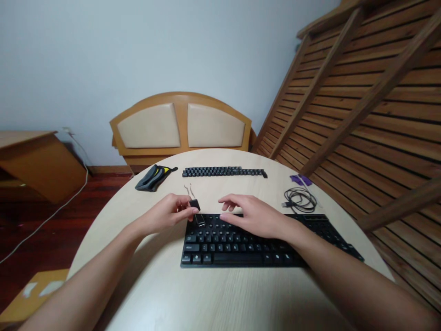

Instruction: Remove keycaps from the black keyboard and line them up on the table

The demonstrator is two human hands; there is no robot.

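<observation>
Pinched in my left hand is a keycap puller with a black middle and wire prongs at both ends. Its lower wires reach down to the upper left of the black keyboard, around what looks like a keycap. My right hand hovers over the keyboard's upper middle, fingers apart and nothing in them; it hides some keys. Along the keyboard's upper rows, small stems show where caps are off, while the lower rows have caps. Behind both hands, loose black keycaps lie in tidy rows.
A black, grey and yellow pouch lies at the table's back left. Toward the right are a coiled USB cable and a purple cloth-like item. The round table fronts a padded headboard; wooden slats lean on the right.
</observation>
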